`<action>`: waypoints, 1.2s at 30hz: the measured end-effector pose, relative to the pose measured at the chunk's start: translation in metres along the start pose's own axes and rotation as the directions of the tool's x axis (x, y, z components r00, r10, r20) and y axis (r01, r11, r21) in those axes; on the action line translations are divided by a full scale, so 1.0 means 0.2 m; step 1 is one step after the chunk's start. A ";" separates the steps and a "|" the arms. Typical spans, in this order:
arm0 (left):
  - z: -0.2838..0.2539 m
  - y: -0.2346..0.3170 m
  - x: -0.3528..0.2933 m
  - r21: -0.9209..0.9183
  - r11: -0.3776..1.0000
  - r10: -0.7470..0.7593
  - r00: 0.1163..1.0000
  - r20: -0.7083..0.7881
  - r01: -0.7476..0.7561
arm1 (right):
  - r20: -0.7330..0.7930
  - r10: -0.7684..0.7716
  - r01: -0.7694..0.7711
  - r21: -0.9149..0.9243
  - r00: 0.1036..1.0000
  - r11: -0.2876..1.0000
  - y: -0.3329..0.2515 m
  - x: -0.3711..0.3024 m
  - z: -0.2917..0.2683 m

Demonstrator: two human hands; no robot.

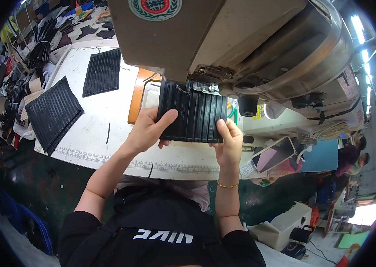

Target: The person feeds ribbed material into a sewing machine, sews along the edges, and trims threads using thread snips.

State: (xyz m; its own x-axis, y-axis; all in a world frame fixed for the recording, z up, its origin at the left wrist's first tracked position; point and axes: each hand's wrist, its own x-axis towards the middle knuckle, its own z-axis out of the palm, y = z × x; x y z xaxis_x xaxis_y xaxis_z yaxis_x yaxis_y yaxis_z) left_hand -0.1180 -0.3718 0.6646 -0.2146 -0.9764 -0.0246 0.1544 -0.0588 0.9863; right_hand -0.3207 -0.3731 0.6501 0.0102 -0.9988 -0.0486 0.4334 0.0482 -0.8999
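Both my hands grip a black ribbed panel (pixel 192 118) by its two sides, just in front of the sewing machine (pixel 223 44). On its left edge, my left hand (pixel 150 127) has the thumb on top and fingers underneath. My right hand (pixel 230 138) pinches the lower right corner in the same way. The panel's far edge lies under the machine head, by the metal presser foot (pixel 208 87). Whether the needle is in the material is hidden. Two similar black ribbed pieces lie on the table's left: one flat (pixel 102 72), one stack (pixel 54 113) at the edge.
The white table (pixel 121 142) has a ruler strip (pixel 85 156) along its front edge. Right of my hand lie a phone (pixel 273 154) and green-handled scissors (pixel 233 111). An orange plate (pixel 138 95) surrounds the machine bed. Piled materials crowd the far left; people sit at far right.
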 end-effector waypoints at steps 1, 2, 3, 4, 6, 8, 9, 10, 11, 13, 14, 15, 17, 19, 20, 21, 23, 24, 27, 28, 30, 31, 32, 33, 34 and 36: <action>-0.01 0.00 0.02 0.007 1.000 0.003 1.000 0.000 -0.003 | 0.002 0.001 -0.001 0.005 1.000 1.000 -0.01 0.02 0.01; -0.02 0.01 0.04 0.014 1.000 0.007 1.000 0.000 -0.007 | 0.005 0.002 -0.002 0.010 1.000 1.000 -0.01 0.04 0.02; -0.02 0.02 0.06 0.025 1.000 -0.001 1.000 -0.005 0.001 | 0.025 -0.003 0.003 0.022 1.000 1.000 0.00 0.07 0.00; -0.03 0.03 0.08 0.025 1.000 0.001 1.000 -0.005 0.000 | 0.026 -0.004 0.004 0.021 1.000 1.000 -0.01 0.09 0.01; -0.03 0.05 0.11 0.013 0.999 -0.044 0.999 -0.021 0.044 | 0.021 -0.002 0.001 0.033 1.000 0.999 -0.02 0.13 0.02; -0.03 0.06 0.16 -0.036 0.999 -0.024 0.999 -0.026 0.023 | 0.022 0.003 -0.004 0.028 1.000 1.000 -0.02 0.19 -0.01; -0.04 0.06 0.18 -0.052 0.998 -0.025 1.000 -0.019 0.024 | 0.088 -0.013 0.005 0.091 0.996 0.996 -0.01 0.22 -0.04; -0.04 0.07 0.20 -0.068 0.997 -0.026 1.000 -0.014 0.025 | 0.153 -0.032 0.009 0.154 0.988 0.988 -0.01 0.25 -0.04; -0.05 0.07 0.22 -0.056 0.998 -0.040 0.999 -0.036 0.037 | 0.153 -0.019 0.003 0.102 0.988 0.995 -0.03 0.28 -0.04; -0.06 0.07 0.26 -0.063 0.998 -0.019 0.999 -0.046 0.016 | 0.134 -0.036 0.013 0.167 0.990 0.986 -0.02 0.31 -0.05; -0.06 0.07 0.28 -0.072 0.997 0.000 0.998 -0.056 -0.004 | 0.113 -0.049 0.022 0.230 0.992 0.973 -0.01 0.33 -0.05; -0.07 0.06 0.31 -0.107 0.994 -0.004 0.998 -0.058 -0.003 | 0.008 -0.068 0.067 0.103 0.998 0.992 0.00 0.35 -0.04; -0.07 0.09 0.33 -0.087 0.996 0.021 0.998 -0.059 -0.026 | -0.015 -0.068 0.070 0.122 0.998 0.990 0.00 0.37 -0.01; -0.07 0.12 0.37 -0.068 0.996 0.046 0.997 -0.062 -0.050 | -0.036 -0.067 0.072 0.141 0.997 0.987 -0.03 0.39 0.03; -0.07 0.11 0.39 -0.034 0.999 0.019 0.991 -0.134 -0.024 | -0.050 -0.048 0.054 0.111 0.998 0.992 -0.05 0.41 0.06; -0.07 0.11 0.41 -0.001 1.000 -0.005 0.978 -0.207 0.004 | -0.055 -0.039 0.044 0.096 0.998 0.994 -0.06 0.42 0.07; -0.08 0.11 0.44 0.018 0.999 -0.039 0.975 -0.218 0.044 | -0.084 0.020 -0.012 0.089 0.996 0.996 -0.07 0.46 0.06; -0.08 0.10 0.45 0.037 0.996 -0.074 0.970 -0.230 0.085 | -0.093 0.044 -0.035 0.093 0.995 0.995 -0.04 0.47 0.03; -0.04 -0.08 0.44 -0.135 0.977 0.096 0.911 -0.401 -0.163 | -0.025 -0.074 0.077 0.157 0.997 0.985 0.10 0.44 -0.04; -0.02 -0.12 0.40 -0.152 0.938 0.187 0.825 -0.532 -0.311 | 0.006 -0.120 0.117 0.178 0.993 0.977 0.12 0.39 -0.05; 0.12 -0.14 0.19 -0.253 0.830 0.204 0.694 -0.691 -0.497 | -0.014 -0.002 0.002 0.024 1.000 1.000 0.10 0.21 0.05; 0.15 -0.23 0.10 -0.148 0.846 0.343 0.736 -0.584 -0.512 | 0.174 0.020 -0.034 0.077 0.985 0.996 0.13 0.13 0.10; 0.17 -0.33 0.01 -0.048 0.835 0.469 0.754 -0.460 -0.548 | 0.235 0.083 -0.111 0.108 0.969 0.988 0.12 0.07 0.19; 0.13 -0.30 -0.09 0.271 0.832 0.542 0.812 -0.215 -0.484 | 0.191 0.060 -0.076 0.074 0.980 0.994 0.13 0.03 0.22; 0.11 -0.23 -0.14 0.502 0.747 0.525 0.850 -0.043 -0.436 | 0.156 0.035 -0.042 0.038 0.987 0.998 0.13 0.01 0.24; 0.08 -0.27 -0.21 0.486 0.782 0.462 0.886 -0.032 -0.390 | 0.002 0.056 -0.055 0.172 0.998 0.984 0.09 0.01 0.22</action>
State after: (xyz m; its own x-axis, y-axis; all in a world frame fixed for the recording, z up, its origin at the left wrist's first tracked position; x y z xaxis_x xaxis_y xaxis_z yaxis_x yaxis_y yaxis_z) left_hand -0.1327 -0.3233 0.6149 -0.0876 -0.8993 0.4285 -0.2641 0.4358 0.8604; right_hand -0.2739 -0.3755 0.6529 0.0358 -0.9946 -0.0978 0.5807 0.1003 -0.8079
